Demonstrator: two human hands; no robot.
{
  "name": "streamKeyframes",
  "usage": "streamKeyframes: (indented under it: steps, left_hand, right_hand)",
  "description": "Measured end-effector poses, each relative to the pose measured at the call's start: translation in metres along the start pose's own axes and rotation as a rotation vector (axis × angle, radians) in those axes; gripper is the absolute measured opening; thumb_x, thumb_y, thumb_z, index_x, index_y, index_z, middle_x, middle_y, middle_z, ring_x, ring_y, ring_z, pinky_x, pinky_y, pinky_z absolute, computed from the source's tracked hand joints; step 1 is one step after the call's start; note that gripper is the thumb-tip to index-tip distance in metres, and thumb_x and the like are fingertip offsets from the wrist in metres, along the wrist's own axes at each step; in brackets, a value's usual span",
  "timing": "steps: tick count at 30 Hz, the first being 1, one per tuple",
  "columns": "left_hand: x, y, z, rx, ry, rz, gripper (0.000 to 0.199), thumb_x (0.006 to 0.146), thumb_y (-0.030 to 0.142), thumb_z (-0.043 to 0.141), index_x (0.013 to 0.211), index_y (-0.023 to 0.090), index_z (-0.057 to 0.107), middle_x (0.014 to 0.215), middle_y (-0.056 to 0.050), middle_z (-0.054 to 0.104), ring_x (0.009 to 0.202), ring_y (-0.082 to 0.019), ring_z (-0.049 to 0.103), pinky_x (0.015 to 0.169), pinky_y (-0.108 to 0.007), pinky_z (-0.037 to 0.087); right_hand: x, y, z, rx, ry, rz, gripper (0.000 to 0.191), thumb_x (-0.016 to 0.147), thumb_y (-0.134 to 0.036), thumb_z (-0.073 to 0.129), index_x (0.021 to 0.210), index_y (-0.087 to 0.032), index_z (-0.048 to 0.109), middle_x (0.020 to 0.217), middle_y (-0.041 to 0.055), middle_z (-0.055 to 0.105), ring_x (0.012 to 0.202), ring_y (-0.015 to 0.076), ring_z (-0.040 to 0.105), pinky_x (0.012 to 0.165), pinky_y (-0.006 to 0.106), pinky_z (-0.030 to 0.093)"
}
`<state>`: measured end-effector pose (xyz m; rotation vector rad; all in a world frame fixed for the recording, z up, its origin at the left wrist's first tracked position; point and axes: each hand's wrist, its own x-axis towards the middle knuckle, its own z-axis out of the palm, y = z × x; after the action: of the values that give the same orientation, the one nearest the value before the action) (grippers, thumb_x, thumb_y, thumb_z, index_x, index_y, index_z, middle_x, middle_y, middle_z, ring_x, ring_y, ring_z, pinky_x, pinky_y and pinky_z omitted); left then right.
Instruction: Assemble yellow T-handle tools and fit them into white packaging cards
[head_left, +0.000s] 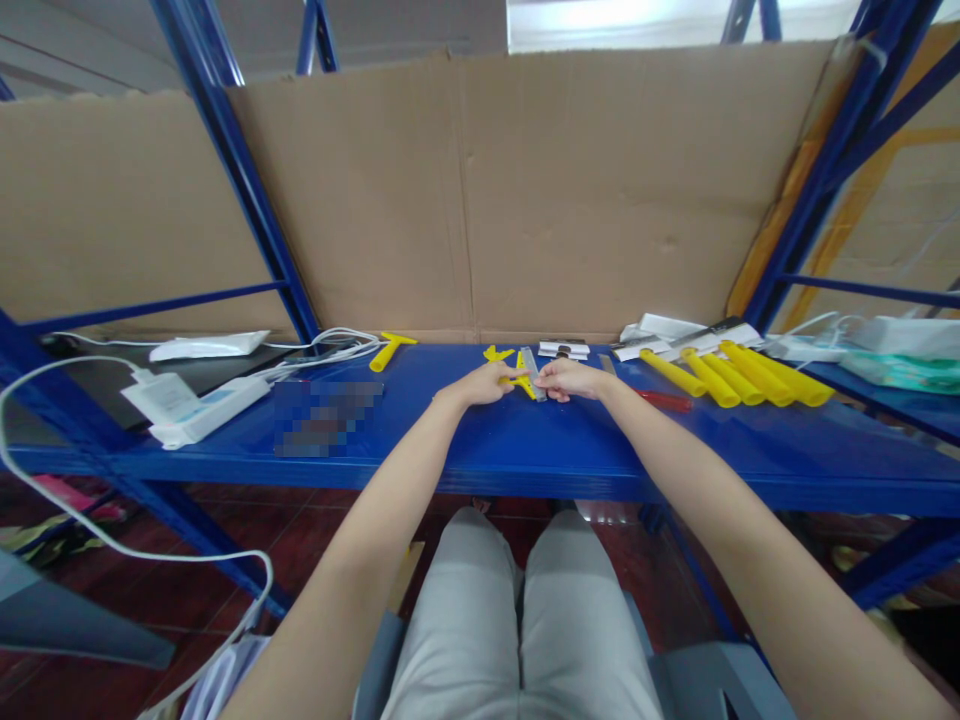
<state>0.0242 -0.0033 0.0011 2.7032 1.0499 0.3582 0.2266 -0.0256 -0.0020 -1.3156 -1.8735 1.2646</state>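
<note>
My left hand (486,384) is at the middle of the blue shelf, its fingers closed on a yellow plastic piece (523,384). A flat grey, slightly see-through strip (531,368) lies against that piece, and my right hand (570,380) pinches its edge from the right. The two hands are close together, with the strip between them. Just behind my left hand is another small yellow piece (496,354). Black-and-white flat packs (564,350) lie behind my right hand. Fingers hide parts of the yellow piece and the strip.
Several yellow tube handles (776,376) lie at right beside white packs (660,328) and a red tool (665,401). At left are a yellow T-shaped handle (390,350), white cables (349,342) and a power strip (214,410). Cardboard (540,200) stands behind.
</note>
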Motion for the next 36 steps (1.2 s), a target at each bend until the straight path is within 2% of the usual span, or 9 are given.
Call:
streamKeyframes:
  steps: [7, 11, 19, 21, 23, 25, 30, 34, 36]
  left_hand:
    - [0.0, -0.002, 0.002, 0.01, -0.028, -0.017, 0.052, 0.085, 0.014, 0.046, 0.137, 0.021, 0.049, 0.136, -0.007, 0.055, 0.12, -0.021, 0.053, 0.106, -0.033, 0.031]
    - [-0.002, 0.0, 0.001, -0.002, -0.066, -0.037, 0.052, 0.086, 0.016, 0.045, 0.137, 0.023, 0.048, 0.138, -0.005, 0.052, 0.123, -0.02, 0.051, 0.107, -0.032, 0.03]
    - [-0.008, 0.008, -0.003, 0.011, -0.067, -0.099, 0.052, 0.086, 0.015, 0.044, 0.137, 0.025, 0.049, 0.139, -0.003, 0.051, 0.123, -0.02, 0.052, 0.107, -0.032, 0.033]
    - [-0.008, 0.007, -0.003, 0.027, -0.061, -0.114, 0.052, 0.086, 0.015, 0.043, 0.137, 0.024, 0.05, 0.138, -0.003, 0.052, 0.122, -0.02, 0.053, 0.106, -0.031, 0.034]
    - [-0.007, 0.005, -0.003, 0.051, -0.053, -0.124, 0.052, 0.085, 0.013, 0.043, 0.135, 0.024, 0.052, 0.137, -0.004, 0.053, 0.122, -0.019, 0.053, 0.106, -0.03, 0.034]
    - [-0.007, 0.003, -0.003, 0.073, -0.047, -0.128, 0.051, 0.084, 0.013, 0.044, 0.133, 0.025, 0.054, 0.136, -0.003, 0.054, 0.124, -0.019, 0.052, 0.107, -0.031, 0.033]
    - [-0.01, 0.004, -0.006, 0.111, -0.042, -0.179, 0.051, 0.084, 0.012, 0.044, 0.131, 0.025, 0.056, 0.135, -0.004, 0.054, 0.124, -0.022, 0.052, 0.107, -0.032, 0.033]
    - [-0.013, 0.006, -0.009, 0.126, -0.029, -0.249, 0.054, 0.082, 0.009, 0.044, 0.131, 0.024, 0.057, 0.135, -0.005, 0.055, 0.124, -0.023, 0.052, 0.104, -0.032, 0.037]
    - [-0.015, 0.007, -0.011, 0.123, -0.029, -0.265, 0.054, 0.081, 0.008, 0.043, 0.129, 0.027, 0.058, 0.132, -0.003, 0.057, 0.121, -0.022, 0.054, 0.102, -0.031, 0.04]
  right_hand:
    - [-0.001, -0.002, 0.002, -0.061, 0.045, 0.045, 0.026, 0.084, -0.031, 0.064, 0.067, -0.015, 0.054, 0.038, -0.0069, 0.043, 0.03, 0.003, 0.031, 0.032, 0.016, 0.025]
    - [-0.002, -0.003, 0.0, -0.144, 0.073, 0.066, 0.026, 0.088, -0.026, 0.058, 0.065, -0.015, 0.053, 0.039, -0.0066, 0.043, 0.03, 0.0028, 0.034, 0.032, 0.015, 0.026]
    - [0.006, 0.003, -0.008, -0.369, 0.275, -0.005, 0.021, 0.082, -0.015, 0.052, 0.061, -0.015, 0.054, 0.043, -0.0044, 0.048, 0.032, 0.0056, 0.039, 0.034, 0.018, 0.029]
    - [0.011, 0.002, -0.01, -0.518, 0.37, -0.034, 0.018, 0.08, -0.012, 0.051, 0.064, -0.015, 0.058, 0.049, -0.0006, 0.056, 0.04, 0.0089, 0.048, 0.041, 0.019, 0.036]
    - [0.018, 0.0, -0.012, -0.696, 0.464, -0.08, 0.017, 0.08, -0.01, 0.049, 0.071, -0.014, 0.064, 0.065, 0.0053, 0.067, 0.059, 0.0133, 0.06, 0.054, 0.02, 0.043]
    - [0.024, -0.003, -0.013, -0.851, 0.497, -0.111, 0.02, 0.081, -0.009, 0.048, 0.082, -0.013, 0.068, 0.084, 0.0099, 0.072, 0.08, 0.0168, 0.065, 0.068, 0.021, 0.045]
    - [0.043, -0.016, -0.012, -1.064, 0.412, -0.136, 0.033, 0.083, -0.007, 0.047, 0.11, -0.012, 0.065, 0.115, 0.0145, 0.067, 0.109, 0.0206, 0.06, 0.091, 0.025, 0.042]
    - [0.062, -0.025, -0.005, -1.145, 0.322, -0.176, 0.041, 0.083, -0.008, 0.05, 0.122, -0.008, 0.059, 0.13, 0.0183, 0.058, 0.121, 0.0231, 0.053, 0.101, 0.028, 0.037]
    - [0.072, -0.029, 0.0, -1.132, 0.314, -0.176, 0.045, 0.084, -0.008, 0.049, 0.129, -0.009, 0.055, 0.135, 0.0167, 0.054, 0.124, 0.0222, 0.051, 0.103, 0.028, 0.036]
